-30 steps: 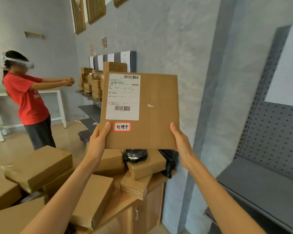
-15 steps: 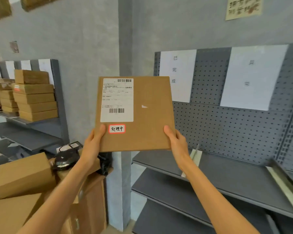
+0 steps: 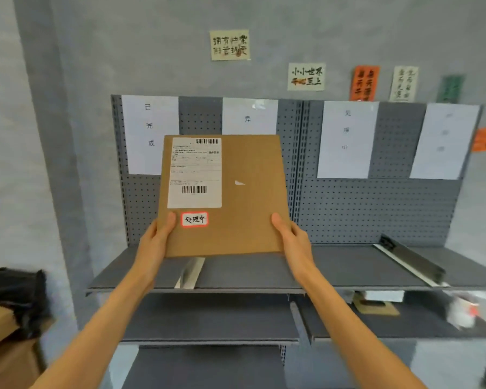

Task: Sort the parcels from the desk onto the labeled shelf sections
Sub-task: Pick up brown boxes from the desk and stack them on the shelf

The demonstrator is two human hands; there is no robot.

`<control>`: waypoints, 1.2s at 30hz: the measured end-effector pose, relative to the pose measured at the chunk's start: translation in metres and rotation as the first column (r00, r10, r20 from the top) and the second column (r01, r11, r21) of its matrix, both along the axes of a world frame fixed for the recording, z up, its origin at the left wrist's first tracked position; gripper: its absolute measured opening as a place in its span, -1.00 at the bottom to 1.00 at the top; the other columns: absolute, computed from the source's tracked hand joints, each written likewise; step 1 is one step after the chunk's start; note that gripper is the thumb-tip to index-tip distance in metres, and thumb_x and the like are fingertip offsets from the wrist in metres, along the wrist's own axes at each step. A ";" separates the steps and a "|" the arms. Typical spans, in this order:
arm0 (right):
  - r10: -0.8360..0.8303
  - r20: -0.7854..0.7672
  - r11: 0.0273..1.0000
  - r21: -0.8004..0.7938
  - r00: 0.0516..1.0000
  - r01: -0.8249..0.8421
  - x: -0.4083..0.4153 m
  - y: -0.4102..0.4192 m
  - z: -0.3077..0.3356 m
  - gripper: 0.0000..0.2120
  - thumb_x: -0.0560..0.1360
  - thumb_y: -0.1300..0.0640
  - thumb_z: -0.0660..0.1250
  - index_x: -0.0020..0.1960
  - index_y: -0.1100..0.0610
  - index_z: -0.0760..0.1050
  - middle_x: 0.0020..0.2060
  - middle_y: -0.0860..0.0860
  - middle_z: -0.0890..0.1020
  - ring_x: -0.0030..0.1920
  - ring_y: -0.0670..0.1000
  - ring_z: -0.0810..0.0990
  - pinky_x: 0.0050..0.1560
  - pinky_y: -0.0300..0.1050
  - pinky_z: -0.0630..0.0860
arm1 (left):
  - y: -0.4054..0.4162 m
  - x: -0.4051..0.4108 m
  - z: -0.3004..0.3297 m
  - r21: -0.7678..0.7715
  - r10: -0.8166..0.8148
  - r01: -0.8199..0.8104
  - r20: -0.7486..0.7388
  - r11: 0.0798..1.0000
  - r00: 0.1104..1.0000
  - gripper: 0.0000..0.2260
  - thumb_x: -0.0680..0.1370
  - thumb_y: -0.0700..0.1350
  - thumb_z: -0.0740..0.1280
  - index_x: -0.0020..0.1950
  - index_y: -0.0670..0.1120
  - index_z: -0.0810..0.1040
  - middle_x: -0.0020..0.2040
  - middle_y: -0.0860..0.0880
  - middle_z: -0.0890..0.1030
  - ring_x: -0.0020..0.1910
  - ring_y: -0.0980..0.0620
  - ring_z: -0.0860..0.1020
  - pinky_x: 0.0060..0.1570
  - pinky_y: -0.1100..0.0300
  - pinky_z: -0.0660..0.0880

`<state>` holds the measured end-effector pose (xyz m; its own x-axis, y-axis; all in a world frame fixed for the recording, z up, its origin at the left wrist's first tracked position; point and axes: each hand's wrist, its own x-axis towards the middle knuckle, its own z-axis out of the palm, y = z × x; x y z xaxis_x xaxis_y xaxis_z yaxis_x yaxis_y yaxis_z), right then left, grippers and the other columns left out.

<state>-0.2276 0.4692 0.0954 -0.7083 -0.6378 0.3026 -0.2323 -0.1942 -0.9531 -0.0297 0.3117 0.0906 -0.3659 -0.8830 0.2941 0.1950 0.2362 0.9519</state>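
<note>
A flat cardboard parcel (image 3: pixel 237 197) is held upright in front of the grey pegboard shelf (image 3: pixel 376 209), above its top board. The left hand (image 3: pixel 156 242) grips the parcel's lower left edge, thumb on the front face; the right hand (image 3: pixel 291 237) grips the lower right edge the same way. A white shipping label (image 3: pixel 194 172) sits on the parcel's upper left, and a small red-bordered sticker (image 3: pixel 194 219) lies just below it, beside the left thumb. White paper section sheets (image 3: pixel 347 138) hang along the pegboard back. A thin divider (image 3: pixel 410 259) lies on the top board to the right. Small handwritten notes (image 3: pixel 229 45) are stuck on the wall above.
</note>
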 end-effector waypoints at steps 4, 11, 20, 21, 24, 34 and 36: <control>-0.089 0.029 0.996 0.001 0.996 0.089 -0.017 0.030 0.001 -0.46 0.42 -0.30 0.33 0.21 0.06 0.53 0.08 -0.07 0.64 0.11 -0.04 0.59 0.25 0.05 0.48 | 0.020 -0.033 0.004 0.002 -0.090 0.090 0.000 0.996 0.996 -0.72 0.58 0.12 0.21 0.23 0.03 0.42 -0.02 0.13 0.57 -0.06 0.21 0.53 -0.16 0.33 0.41; -0.185 0.076 0.981 -0.036 0.980 0.188 -0.039 0.040 0.001 -0.69 0.51 -0.18 0.30 0.09 0.01 0.53 0.04 -0.04 0.63 0.02 -0.08 0.59 0.13 0.01 0.53 | 0.015 -0.062 0.013 -0.033 -0.205 0.206 0.043 0.978 0.978 -0.56 0.54 0.19 0.24 0.35 0.02 0.41 0.15 0.05 0.59 0.08 0.12 0.56 0.15 0.11 0.46; -0.295 0.134 0.950 -0.067 0.946 0.306 -0.058 0.029 -0.013 -0.61 0.50 -0.17 0.32 0.19 0.06 0.42 0.02 -0.06 0.57 -0.01 -0.07 0.57 0.13 0.16 0.55 | 0.004 -0.092 0.006 0.021 -0.251 0.250 0.025 0.968 0.968 -0.55 0.53 0.19 0.27 0.35 0.03 0.39 0.16 0.04 0.59 0.10 0.10 0.56 0.21 0.07 0.45; -0.309 0.131 0.946 -0.057 0.942 0.318 -0.065 0.031 -0.014 -0.60 0.50 -0.17 0.32 0.19 0.06 0.42 0.03 -0.05 0.57 0.00 -0.07 0.57 0.13 0.16 0.55 | 0.005 -0.099 0.004 0.025 -0.261 0.260 0.025 0.965 0.965 -0.54 0.52 0.20 0.27 0.35 0.02 0.39 0.17 0.04 0.59 0.10 0.10 0.56 0.20 0.08 0.45; -0.340 0.130 0.938 -0.028 0.932 0.346 -0.092 0.041 -0.018 -0.58 0.48 -0.21 0.33 0.18 0.05 0.44 0.06 -0.02 0.59 0.04 -0.02 0.57 0.12 0.16 0.56 | 0.012 -0.126 -0.001 0.034 -0.278 0.277 0.045 0.960 0.959 -0.53 0.53 0.19 0.26 0.36 -0.01 0.38 0.19 0.02 0.57 0.10 0.09 0.55 0.13 0.13 0.45; -0.345 0.091 0.939 0.054 0.934 0.341 -0.234 0.069 -0.031 -0.57 0.46 -0.24 0.32 0.16 0.03 0.40 0.00 -0.08 0.54 0.01 -0.04 0.54 0.15 0.23 0.52 | 0.049 -0.257 -0.024 0.123 -0.237 0.224 0.099 0.967 0.966 -0.46 0.55 0.15 0.27 0.45 -0.03 0.24 0.25 -0.02 0.49 0.02 0.13 0.50 0.00 0.12 0.47; -0.333 0.099 0.942 0.075 0.938 0.327 -0.268 0.079 -0.034 -0.60 0.48 -0.20 0.32 0.15 0.06 0.41 -0.03 -0.09 0.54 -0.03 -0.08 0.53 0.15 0.19 0.52 | 0.060 -0.290 -0.031 0.168 -0.239 0.220 0.101 0.961 0.966 -0.47 0.55 0.14 0.28 0.44 -0.02 0.24 0.25 -0.02 0.49 0.04 0.10 0.50 0.04 0.07 0.48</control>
